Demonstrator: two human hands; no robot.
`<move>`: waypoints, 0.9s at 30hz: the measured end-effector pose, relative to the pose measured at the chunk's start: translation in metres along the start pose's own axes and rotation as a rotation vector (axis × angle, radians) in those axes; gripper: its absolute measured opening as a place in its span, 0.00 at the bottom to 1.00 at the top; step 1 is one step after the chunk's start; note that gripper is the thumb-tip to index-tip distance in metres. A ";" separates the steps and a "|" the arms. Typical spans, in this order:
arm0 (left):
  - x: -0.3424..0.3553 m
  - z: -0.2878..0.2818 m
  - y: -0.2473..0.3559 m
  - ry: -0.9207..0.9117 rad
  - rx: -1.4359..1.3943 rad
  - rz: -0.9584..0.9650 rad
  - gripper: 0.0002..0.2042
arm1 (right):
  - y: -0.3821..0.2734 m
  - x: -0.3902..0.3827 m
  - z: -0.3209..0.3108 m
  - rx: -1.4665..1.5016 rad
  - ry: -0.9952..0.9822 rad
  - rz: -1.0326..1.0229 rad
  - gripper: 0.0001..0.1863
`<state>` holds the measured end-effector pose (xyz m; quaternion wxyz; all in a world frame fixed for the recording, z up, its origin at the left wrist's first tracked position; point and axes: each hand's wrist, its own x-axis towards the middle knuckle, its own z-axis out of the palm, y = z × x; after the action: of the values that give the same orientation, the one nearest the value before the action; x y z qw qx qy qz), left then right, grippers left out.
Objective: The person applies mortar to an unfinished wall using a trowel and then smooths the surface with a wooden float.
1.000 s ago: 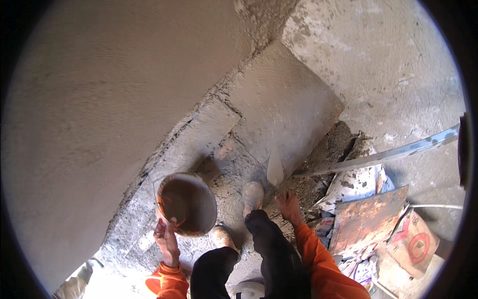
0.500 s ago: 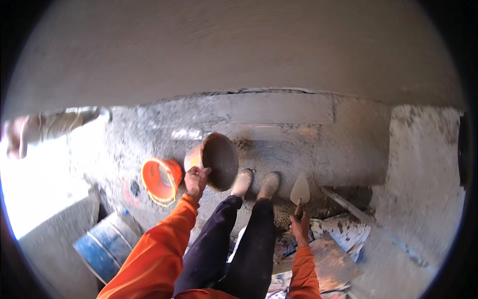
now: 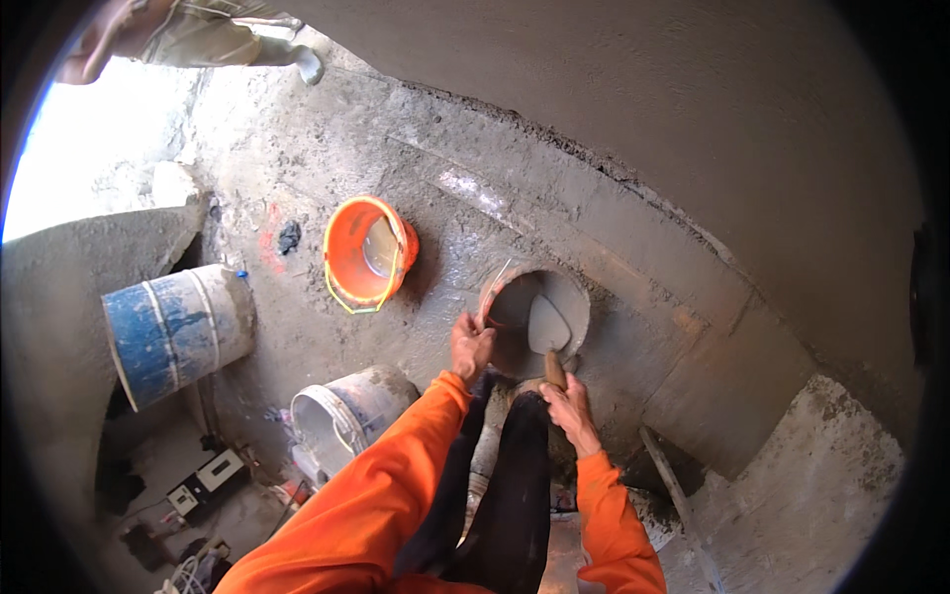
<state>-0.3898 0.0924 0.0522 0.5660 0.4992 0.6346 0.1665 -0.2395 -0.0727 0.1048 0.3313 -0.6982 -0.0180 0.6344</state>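
My left hand (image 3: 473,348) has its fingers closed on the near-left rim of a round, mortar-stained bucket (image 3: 566,285), which is tilted so that its mouth faces me. Grey, wet residue coats the inside. In my right hand (image 3: 570,406) is the wooden handle of a trowel (image 3: 547,325). Its grey blade lies inside the bucket, over the right part of the opening. How much mortar the bucket holds is hard to make out. To the left stands an orange bucket (image 3: 344,243) with a yellowish handle and a little pale liquid in it.
A dirty white bucket (image 3: 384,396) lies tipped by my left forearm. Beyond it is a blue and white drum (image 3: 178,332). A wall (image 3: 693,119) rises on the far side. A long bar (image 3: 678,495) leans at right. Another person's leg (image 3: 213,42) shows far left.
My view has turned, bringing the drum and white bucket further into sight. The trowel has moved from beside my right foot into the bucket. My left hand still grips the rim.
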 end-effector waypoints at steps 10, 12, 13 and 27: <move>0.039 -0.025 -0.063 0.038 -0.004 -0.376 0.12 | 0.026 0.005 0.027 0.107 -0.090 0.432 0.15; 0.065 -0.084 -0.121 0.098 -0.160 -0.334 0.13 | 0.002 -0.003 0.043 0.011 -0.251 0.409 0.16; 0.074 -0.096 -0.133 0.069 -0.163 -0.386 0.13 | -0.016 -0.010 0.036 0.039 -0.314 0.317 0.17; 0.042 -0.164 0.193 -0.741 -0.506 -0.396 0.24 | 0.084 -0.274 -0.024 0.118 0.296 0.561 0.23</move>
<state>-0.4431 0.2710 0.2289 0.8780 0.2416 0.4129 0.0157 -0.3042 -0.2710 0.3030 0.1822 -0.7402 0.2604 0.5925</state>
